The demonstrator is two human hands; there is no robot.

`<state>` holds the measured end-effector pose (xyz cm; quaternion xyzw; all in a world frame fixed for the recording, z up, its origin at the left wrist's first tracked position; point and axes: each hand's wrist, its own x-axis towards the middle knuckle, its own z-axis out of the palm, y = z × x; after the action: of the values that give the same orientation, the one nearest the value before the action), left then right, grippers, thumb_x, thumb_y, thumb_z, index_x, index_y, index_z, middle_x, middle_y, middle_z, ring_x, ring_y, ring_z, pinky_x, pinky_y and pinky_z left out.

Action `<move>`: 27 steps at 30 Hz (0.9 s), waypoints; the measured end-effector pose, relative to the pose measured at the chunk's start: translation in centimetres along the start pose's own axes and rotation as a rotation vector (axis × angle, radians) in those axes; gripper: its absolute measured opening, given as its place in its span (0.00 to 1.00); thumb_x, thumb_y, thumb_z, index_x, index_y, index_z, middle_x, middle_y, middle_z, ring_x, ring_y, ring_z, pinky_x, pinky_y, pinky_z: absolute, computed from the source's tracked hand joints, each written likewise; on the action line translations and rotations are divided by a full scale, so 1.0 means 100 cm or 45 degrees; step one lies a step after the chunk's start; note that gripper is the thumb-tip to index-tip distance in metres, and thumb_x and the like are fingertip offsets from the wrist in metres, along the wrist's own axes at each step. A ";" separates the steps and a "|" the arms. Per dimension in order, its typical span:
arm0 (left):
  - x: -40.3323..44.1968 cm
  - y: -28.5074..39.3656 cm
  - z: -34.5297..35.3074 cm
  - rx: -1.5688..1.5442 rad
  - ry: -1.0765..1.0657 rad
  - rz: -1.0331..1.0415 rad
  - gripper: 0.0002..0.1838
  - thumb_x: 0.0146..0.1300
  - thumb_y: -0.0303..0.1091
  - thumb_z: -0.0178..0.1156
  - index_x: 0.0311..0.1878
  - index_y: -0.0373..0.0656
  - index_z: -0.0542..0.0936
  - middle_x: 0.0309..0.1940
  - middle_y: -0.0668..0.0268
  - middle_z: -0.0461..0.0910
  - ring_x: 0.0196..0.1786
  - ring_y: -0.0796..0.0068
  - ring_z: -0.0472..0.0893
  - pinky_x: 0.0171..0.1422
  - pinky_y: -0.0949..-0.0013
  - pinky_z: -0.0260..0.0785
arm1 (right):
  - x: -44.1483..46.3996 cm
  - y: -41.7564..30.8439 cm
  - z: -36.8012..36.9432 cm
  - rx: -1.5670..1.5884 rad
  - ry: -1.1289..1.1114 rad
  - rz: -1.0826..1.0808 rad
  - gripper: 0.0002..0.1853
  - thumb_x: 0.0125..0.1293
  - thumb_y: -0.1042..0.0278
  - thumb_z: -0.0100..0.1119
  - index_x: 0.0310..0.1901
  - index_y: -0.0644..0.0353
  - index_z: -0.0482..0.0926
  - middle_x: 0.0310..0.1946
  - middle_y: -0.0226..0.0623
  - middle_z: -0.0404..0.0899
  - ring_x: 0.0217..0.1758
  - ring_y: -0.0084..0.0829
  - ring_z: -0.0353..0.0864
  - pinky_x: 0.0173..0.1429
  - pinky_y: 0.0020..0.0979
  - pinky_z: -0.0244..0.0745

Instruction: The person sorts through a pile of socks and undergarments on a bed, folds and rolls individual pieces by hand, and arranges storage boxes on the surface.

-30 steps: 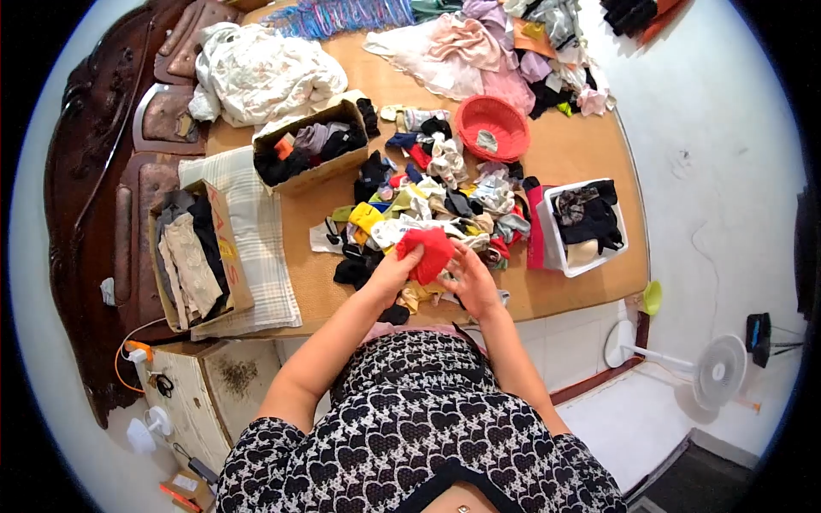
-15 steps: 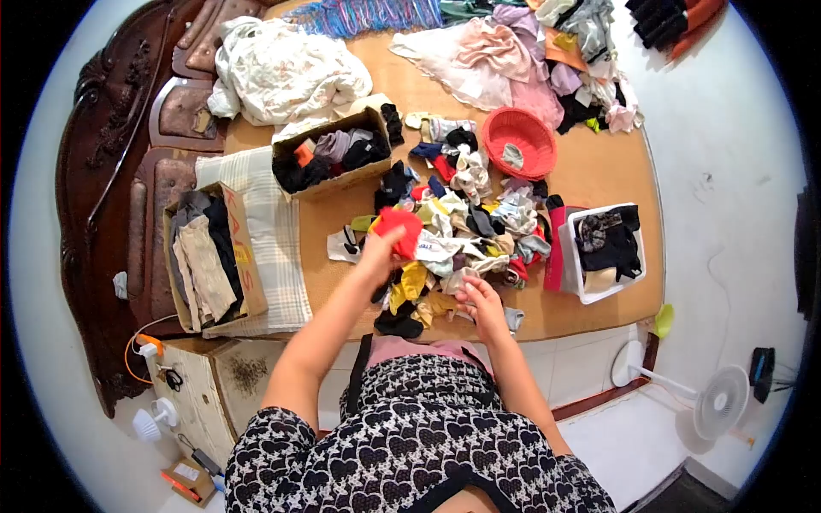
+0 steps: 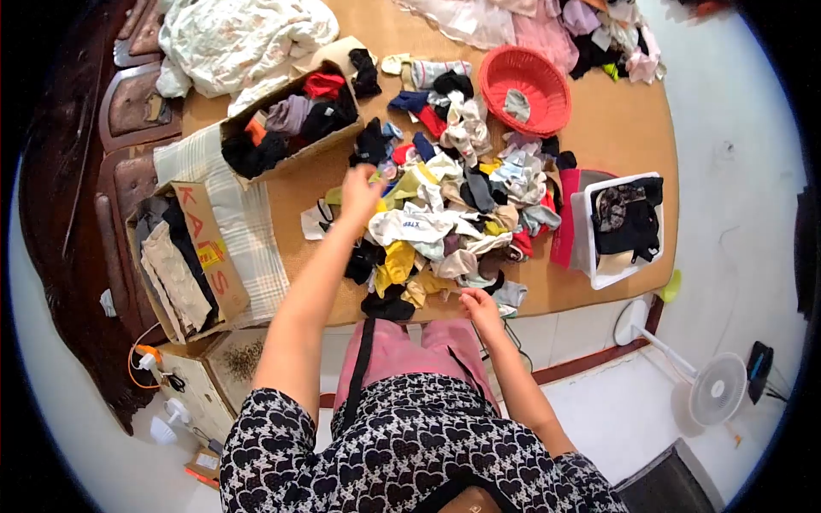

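My left hand [image 3: 363,193] is above the left side of a clothes pile [image 3: 415,227], its fingers loosely apart with nothing visible between them. Near the table's front edge, my right hand [image 3: 481,308] has its fingers curled together and shows nothing held. It is beside a grey cloth [image 3: 510,295] and a yellow cloth [image 3: 395,262]. A red cloth [image 3: 323,84] lies at the upper end of an open cardboard box [image 3: 299,154], among black and greyish-purple pieces.
A red basket [image 3: 547,111] with a grey piece inside stands behind the pile. At right is a white bin [image 3: 584,248] of dark clothes. Another cardboard box [image 3: 224,278] stands at left. White bedding [image 3: 248,43] and more clothes [image 3: 599,34] lie farther back.
My left hand carried the red cloth away from my right hand and let it go; the cloth now lies in the cardboard box. My right hand has drawn slightly downward. The camera view has shifted.
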<state>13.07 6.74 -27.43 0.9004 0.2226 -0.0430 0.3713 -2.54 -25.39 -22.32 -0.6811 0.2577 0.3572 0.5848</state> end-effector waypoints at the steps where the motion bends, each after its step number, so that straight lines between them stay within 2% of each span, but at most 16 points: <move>1: -0.029 -0.005 0.018 0.059 -0.131 0.040 0.28 0.50 0.41 0.66 0.52 0.37 0.73 0.47 0.52 0.75 0.49 0.57 0.75 0.55 0.61 0.67 | 0.010 0.002 -0.003 0.009 -0.004 0.077 0.13 0.63 0.66 0.55 0.47 0.62 0.78 0.35 0.27 0.79 0.35 0.21 0.75 0.39 0.23 0.70; 2: -0.056 -0.008 0.035 0.296 -0.393 -0.064 0.35 0.49 0.43 0.67 0.58 0.37 0.68 0.51 0.51 0.72 0.54 0.52 0.71 0.60 0.58 0.63 | 0.019 0.001 -0.004 -0.062 -0.049 -0.003 0.14 0.63 0.65 0.56 0.48 0.62 0.77 0.38 0.30 0.78 0.38 0.23 0.76 0.44 0.24 0.71; 3: -0.084 -0.020 0.052 0.423 -0.485 0.065 0.37 0.49 0.45 0.67 0.59 0.38 0.66 0.55 0.51 0.68 0.59 0.50 0.65 0.62 0.57 0.61 | 0.027 -0.004 -0.005 -0.140 -0.112 -0.013 0.16 0.62 0.65 0.56 0.49 0.63 0.77 0.41 0.33 0.76 0.42 0.26 0.76 0.47 0.26 0.70; 5: -0.126 -0.004 0.054 0.590 -0.539 0.163 0.30 0.47 0.44 0.68 0.50 0.38 0.72 0.51 0.57 0.68 0.55 0.55 0.68 0.57 0.57 0.64 | 0.046 -0.010 -0.004 -0.209 -0.177 -0.018 0.17 0.62 0.64 0.57 0.50 0.64 0.77 0.44 0.37 0.75 0.45 0.29 0.76 0.50 0.28 0.70; 7: -0.158 -0.015 0.071 0.457 -0.544 0.173 0.26 0.47 0.44 0.68 0.45 0.37 0.75 0.47 0.54 0.70 0.51 0.52 0.70 0.55 0.58 0.66 | 0.070 0.000 0.001 -0.603 -0.185 -0.501 0.21 0.60 0.63 0.58 0.53 0.65 0.75 0.50 0.43 0.71 0.51 0.35 0.74 0.54 0.31 0.69; 8: -0.167 -0.018 0.074 0.349 -0.583 0.132 0.25 0.48 0.44 0.67 0.44 0.36 0.75 0.46 0.52 0.71 0.50 0.50 0.71 0.54 0.58 0.66 | 0.084 0.010 0.004 -0.593 -0.184 -0.496 0.21 0.60 0.63 0.58 0.53 0.65 0.75 0.50 0.43 0.71 0.51 0.35 0.74 0.54 0.31 0.69; 11: -0.177 -0.019 0.070 -0.044 -0.583 -0.353 0.22 0.54 0.45 0.62 0.43 0.34 0.76 0.37 0.46 0.79 0.45 0.47 0.78 0.49 0.55 0.68 | 0.110 0.022 0.005 -0.388 -0.043 -0.259 0.25 0.58 0.64 0.59 0.56 0.67 0.71 0.50 0.45 0.71 0.52 0.38 0.73 0.57 0.31 0.67; 14: -0.174 -0.039 0.062 -0.289 -0.263 -0.446 0.19 0.56 0.40 0.60 0.46 0.36 0.77 0.38 0.48 0.80 0.45 0.51 0.79 0.49 0.59 0.69 | 0.103 0.002 -0.003 0.020 0.195 -0.168 0.20 0.59 0.67 0.58 0.52 0.66 0.74 0.45 0.37 0.74 0.38 0.28 0.78 0.42 0.27 0.74; 15: -0.171 -0.054 0.062 -0.309 -0.191 -0.449 0.19 0.56 0.39 0.60 0.47 0.36 0.77 0.38 0.52 0.80 0.44 0.56 0.79 0.49 0.61 0.69 | 0.102 0.004 -0.013 0.025 0.243 -0.185 0.17 0.60 0.68 0.58 0.50 0.66 0.76 0.44 0.35 0.74 0.35 0.25 0.77 0.36 0.25 0.75; 16: -0.165 -0.068 0.062 -0.332 -0.121 -0.452 0.18 0.57 0.37 0.60 0.47 0.37 0.77 0.39 0.57 0.81 0.42 0.62 0.79 0.49 0.64 0.69 | 0.094 -0.003 -0.022 0.005 0.294 -0.158 0.15 0.60 0.68 0.58 0.48 0.65 0.77 0.43 0.34 0.74 0.34 0.26 0.77 0.37 0.26 0.75; 18: -0.153 -0.090 0.060 -0.334 0.012 -0.395 0.22 0.56 0.37 0.61 0.50 0.34 0.74 0.40 0.55 0.80 0.43 0.61 0.79 0.50 0.63 0.68 | 0.084 0.003 -0.040 0.151 0.426 -0.206 0.14 0.61 0.68 0.57 0.47 0.64 0.78 0.41 0.33 0.74 0.36 0.25 0.77 0.37 0.26 0.76; 20: -0.145 -0.070 0.044 -0.219 0.121 -0.373 0.27 0.56 0.37 0.62 0.54 0.31 0.69 0.43 0.52 0.78 0.46 0.60 0.77 0.52 0.64 0.67 | 0.082 0.024 -0.070 0.216 0.433 -0.093 0.13 0.62 0.69 0.55 0.47 0.61 0.78 0.39 0.30 0.75 0.39 0.22 0.74 0.33 0.23 0.74; 22: -0.138 -0.071 0.044 -0.217 0.122 -0.428 0.38 0.54 0.36 0.65 0.64 0.35 0.57 0.58 0.49 0.65 0.56 0.54 0.71 0.59 0.62 0.64 | 0.068 0.035 -0.090 0.344 0.570 0.022 0.13 0.62 0.69 0.55 0.48 0.59 0.77 0.37 0.28 0.76 0.37 0.21 0.74 0.33 0.23 0.73; 24: -0.144 -0.070 0.047 -0.326 0.045 -0.531 0.41 0.53 0.36 0.66 0.66 0.39 0.54 0.63 0.49 0.58 0.58 0.52 0.69 0.60 0.59 0.63 | 0.054 0.048 -0.107 0.350 0.613 -0.010 0.13 0.62 0.68 0.55 0.49 0.58 0.76 0.37 0.28 0.76 0.36 0.21 0.74 0.33 0.23 0.73; 25: -0.147 -0.059 0.042 -0.118 -0.054 -0.610 0.41 0.54 0.36 0.65 0.67 0.41 0.54 0.65 0.50 0.55 0.59 0.53 0.69 0.60 0.59 0.64 | 0.047 0.051 -0.114 0.436 0.648 0.026 0.14 0.62 0.68 0.56 0.49 0.58 0.76 0.37 0.28 0.76 0.36 0.21 0.74 0.33 0.24 0.73; 27: -0.158 -0.059 0.050 -0.111 -0.107 -0.561 0.41 0.53 0.37 0.65 0.67 0.41 0.54 0.63 0.51 0.57 0.60 0.53 0.67 0.61 0.60 0.63 | 0.033 0.057 -0.124 0.612 0.695 0.074 0.16 0.61 0.63 0.57 0.50 0.57 0.75 0.39 0.31 0.76 0.37 0.23 0.75 0.36 0.25 0.73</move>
<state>-3.25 1.17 -30.98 0.8106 0.3997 -0.1510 0.4005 -2.55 -38.37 -27.67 -0.5869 0.5002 0.1081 0.6274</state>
